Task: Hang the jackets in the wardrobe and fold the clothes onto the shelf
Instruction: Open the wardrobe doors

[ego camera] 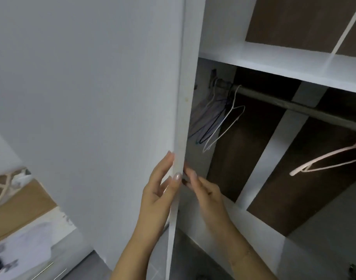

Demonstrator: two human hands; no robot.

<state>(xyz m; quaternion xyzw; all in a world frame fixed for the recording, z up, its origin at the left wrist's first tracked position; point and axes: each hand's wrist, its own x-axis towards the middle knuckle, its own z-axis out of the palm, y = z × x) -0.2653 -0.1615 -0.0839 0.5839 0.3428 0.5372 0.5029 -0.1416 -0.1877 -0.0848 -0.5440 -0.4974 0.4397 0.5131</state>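
While both our hands are busy with the wardrobe door (112, 98), nothing of the task itself looks done yet: the rail (294, 104) carries only bare hangers, and the shelf (274, 59) above it holds no folded clothes that we can see. Our left hand (161, 190) holds the door's edge, its fingers (170, 158) lying fairly straight along the outer face and the thumb wrapped over the edge; our right hand (205, 190) reaches in just behind that edge, fingers extended toward it, and we cannot tell whether they pinch anything.

No jacket is in view. The only garments we can make out are pale clothes (25, 245) lying low at the left, well apart from the wardrobe, beside what looks like a brown box (21, 203). So we judge hanging and folding both remain.

Around us, a cluster of thin wire hangers (215, 120) crowds the rail's left end, and a pink hanger (330, 158) hangs further right. The door stands between us and the clothes.
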